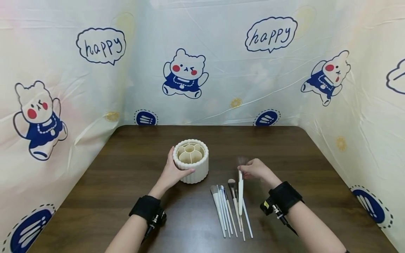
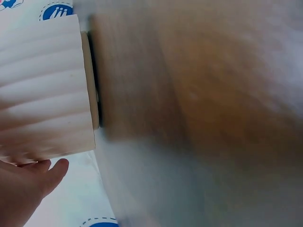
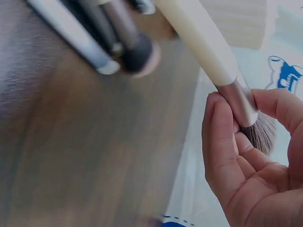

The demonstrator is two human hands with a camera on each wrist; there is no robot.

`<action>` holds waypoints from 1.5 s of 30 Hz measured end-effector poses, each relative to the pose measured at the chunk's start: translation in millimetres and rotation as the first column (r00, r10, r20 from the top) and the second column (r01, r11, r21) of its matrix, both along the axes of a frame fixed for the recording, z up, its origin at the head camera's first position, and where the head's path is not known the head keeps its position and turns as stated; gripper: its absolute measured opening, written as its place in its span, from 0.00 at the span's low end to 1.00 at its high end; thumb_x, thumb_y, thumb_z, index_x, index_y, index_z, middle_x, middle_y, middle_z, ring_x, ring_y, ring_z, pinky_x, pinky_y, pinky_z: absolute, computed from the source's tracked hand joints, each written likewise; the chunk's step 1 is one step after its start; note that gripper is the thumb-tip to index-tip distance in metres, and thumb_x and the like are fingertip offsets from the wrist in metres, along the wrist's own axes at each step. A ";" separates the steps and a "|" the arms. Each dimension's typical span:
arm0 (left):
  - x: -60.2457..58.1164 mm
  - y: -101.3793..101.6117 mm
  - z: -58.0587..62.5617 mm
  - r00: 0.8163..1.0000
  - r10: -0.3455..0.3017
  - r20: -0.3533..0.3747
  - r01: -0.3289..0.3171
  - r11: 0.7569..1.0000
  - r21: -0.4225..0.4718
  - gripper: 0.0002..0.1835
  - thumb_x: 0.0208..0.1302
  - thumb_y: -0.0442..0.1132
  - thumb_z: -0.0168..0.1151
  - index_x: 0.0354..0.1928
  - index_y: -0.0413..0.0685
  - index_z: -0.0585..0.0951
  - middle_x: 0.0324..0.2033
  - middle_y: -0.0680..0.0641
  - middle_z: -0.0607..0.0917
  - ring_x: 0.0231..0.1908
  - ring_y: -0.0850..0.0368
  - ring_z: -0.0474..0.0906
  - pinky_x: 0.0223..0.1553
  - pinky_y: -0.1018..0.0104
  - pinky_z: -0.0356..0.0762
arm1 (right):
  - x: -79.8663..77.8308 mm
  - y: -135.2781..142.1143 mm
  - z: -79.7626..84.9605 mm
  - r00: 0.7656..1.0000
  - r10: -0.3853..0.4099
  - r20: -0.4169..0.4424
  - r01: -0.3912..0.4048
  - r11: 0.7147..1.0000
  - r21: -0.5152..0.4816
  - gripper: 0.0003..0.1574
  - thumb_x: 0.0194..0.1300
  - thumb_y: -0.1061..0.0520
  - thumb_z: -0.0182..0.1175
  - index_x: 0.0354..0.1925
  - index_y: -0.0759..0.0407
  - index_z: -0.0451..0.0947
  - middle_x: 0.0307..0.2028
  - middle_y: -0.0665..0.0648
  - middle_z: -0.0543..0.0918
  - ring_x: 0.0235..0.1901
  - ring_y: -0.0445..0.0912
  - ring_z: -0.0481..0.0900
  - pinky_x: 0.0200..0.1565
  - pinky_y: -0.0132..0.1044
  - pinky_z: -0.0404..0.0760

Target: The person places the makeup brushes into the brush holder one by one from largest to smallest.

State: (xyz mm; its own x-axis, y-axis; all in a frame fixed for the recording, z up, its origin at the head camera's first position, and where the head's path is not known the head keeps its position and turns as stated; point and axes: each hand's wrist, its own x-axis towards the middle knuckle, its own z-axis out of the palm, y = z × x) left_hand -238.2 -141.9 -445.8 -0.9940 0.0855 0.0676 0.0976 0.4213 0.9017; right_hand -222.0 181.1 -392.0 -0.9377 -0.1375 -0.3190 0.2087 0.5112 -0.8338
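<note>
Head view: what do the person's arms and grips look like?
The left grip and right grip are bare, without gloves. A wide black band circles the left wrist, a matching band the right. Each carries a small dark device with a silvery connector and black cable; the right device shows a yellowish patch.

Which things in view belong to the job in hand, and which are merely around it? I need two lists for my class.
Likely part of the job:
cream divided holder, held by the left hand
white-handled brush, pinched by the right hand
other brushes on the table

Likely just surroundings:
the table itself
printed backdrop
black wrist straps
</note>
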 end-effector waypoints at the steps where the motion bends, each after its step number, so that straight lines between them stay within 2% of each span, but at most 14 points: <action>1: 1.7 -1.7 0.1 1.000 0.000 -0.002 0.000 1.000 -0.002 0.68 0.44 0.51 0.77 0.75 0.55 0.35 0.74 0.42 0.50 0.72 0.45 0.53 0.70 0.43 0.54 | -0.7 -0.1 3.5 1.000 -0.003 -0.004 0.003 1.000 -0.017 0.16 0.66 0.57 0.58 0.29 0.70 0.79 0.28 0.54 0.84 0.29 0.40 0.83 0.45 0.42 0.84; 4: 7.1 -6.2 0.9 1.000 0.000 -0.005 0.000 1.000 0.000 0.67 0.45 0.49 0.77 0.75 0.54 0.35 0.74 0.42 0.49 0.71 0.45 0.53 0.70 0.42 0.54 | -2.8 -0.3 14.1 1.000 -0.022 -0.017 0.020 0.998 -0.061 0.16 0.67 0.57 0.57 0.35 0.73 0.78 0.29 0.54 0.85 0.31 0.40 0.84 0.49 0.44 0.82; 10: 16.6 -13.1 2.7 1.000 0.000 -0.012 0.000 1.000 0.016 0.67 0.44 0.48 0.78 0.75 0.54 0.35 0.74 0.42 0.51 0.71 0.45 0.55 0.70 0.43 0.54 | -7.6 -1.1 35.3 0.995 -0.082 -0.060 0.077 0.994 -0.073 0.24 0.69 0.52 0.55 0.48 0.74 0.75 0.38 0.60 0.85 0.38 0.43 0.85 0.58 0.49 0.77; 12: 19.6 -15.3 2.9 1.000 0.000 -0.014 0.000 1.000 0.018 0.67 0.44 0.48 0.78 0.75 0.54 0.35 0.73 0.42 0.51 0.70 0.45 0.55 0.70 0.43 0.54 | -8.6 -2.3 41.8 0.991 -0.109 -0.077 0.102 0.990 -0.093 0.26 0.69 0.51 0.55 0.51 0.74 0.73 0.41 0.62 0.85 0.39 0.43 0.85 0.58 0.48 0.77; 15: 24.3 -18.5 3.1 1.000 0.002 -0.018 -0.002 1.000 0.017 0.68 0.44 0.48 0.78 0.75 0.54 0.36 0.73 0.42 0.52 0.70 0.45 0.56 0.69 0.42 0.55 | -8.8 -4.8 50.5 0.983 -0.148 -0.111 0.133 0.982 -0.132 0.28 0.69 0.52 0.55 0.54 0.76 0.71 0.40 0.60 0.84 0.37 0.41 0.84 0.52 0.39 0.81; 18: 29.0 -20.7 2.9 1.000 0.003 -0.022 -0.003 1.000 0.010 0.67 0.44 0.47 0.78 0.75 0.53 0.36 0.73 0.42 0.52 0.70 0.45 0.55 0.69 0.43 0.55 | -8.2 -7.3 56.5 0.968 -0.187 -0.168 0.156 0.971 -0.181 0.27 0.69 0.53 0.56 0.53 0.77 0.72 0.34 0.54 0.84 0.33 0.37 0.83 0.42 0.28 0.82; 21: 35.6 -23.8 3.6 1.000 0.008 -0.019 -0.008 1.000 0.005 0.67 0.44 0.46 0.78 0.75 0.52 0.37 0.73 0.41 0.52 0.70 0.45 0.56 0.69 0.43 0.55 | -7.1 -10.6 61.1 0.950 -0.217 -0.224 0.167 0.960 -0.224 0.26 0.68 0.53 0.57 0.50 0.77 0.74 0.28 0.48 0.83 0.30 0.34 0.82 0.38 0.24 0.81; 31: 57.4 -34.3 3.4 0.999 -0.004 -0.034 0.004 1.000 -0.010 0.66 0.44 0.44 0.78 0.75 0.46 0.38 0.72 0.37 0.55 0.68 0.42 0.58 0.67 0.43 0.56 | 1.8 -34.7 85.2 0.898 -0.255 -0.359 0.139 0.938 -0.318 0.24 0.67 0.52 0.59 0.48 0.73 0.76 0.27 0.42 0.81 0.31 0.33 0.81 0.41 0.24 0.79; 38: 74.3 -38.4 4.7 0.999 -0.016 -0.041 0.015 1.000 -0.028 0.65 0.44 0.43 0.78 0.75 0.46 0.39 0.71 0.38 0.58 0.66 0.44 0.62 0.65 0.45 0.58 | 10.6 -63.5 101.3 0.857 -0.287 -0.428 0.108 0.912 -0.396 0.16 0.64 0.55 0.61 0.43 0.69 0.78 0.27 0.41 0.78 0.31 0.37 0.72 0.37 0.30 0.72; 41: 80.9 -38.6 6.1 0.999 -0.019 -0.035 0.018 0.999 -0.030 0.65 0.44 0.44 0.78 0.75 0.49 0.39 0.71 0.40 0.58 0.66 0.47 0.63 0.65 0.52 0.60 | 13.9 -76.9 106.2 0.847 -0.278 -0.454 0.077 0.907 -0.414 0.13 0.63 0.56 0.62 0.39 0.67 0.78 0.27 0.44 0.76 0.29 0.40 0.67 0.34 0.31 0.67; 45: 89.8 -38.8 7.0 0.999 -0.012 -0.031 0.011 0.999 -0.032 0.65 0.44 0.43 0.78 0.75 0.50 0.40 0.70 0.41 0.60 0.65 0.48 0.64 0.61 0.70 0.62 | 17.6 -96.5 108.2 0.846 -0.241 -0.475 0.027 0.910 -0.413 0.12 0.62 0.57 0.63 0.37 0.67 0.79 0.27 0.49 0.77 0.29 0.41 0.67 0.33 0.32 0.66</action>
State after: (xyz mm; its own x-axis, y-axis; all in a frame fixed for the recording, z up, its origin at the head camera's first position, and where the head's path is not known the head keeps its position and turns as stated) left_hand -148.4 -180.7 -438.8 -0.9905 0.0993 0.0952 0.1300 0.4487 0.8842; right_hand -204.4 84.6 -283.8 -0.9670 -0.0069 0.2545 -0.2531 0.1338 -0.9581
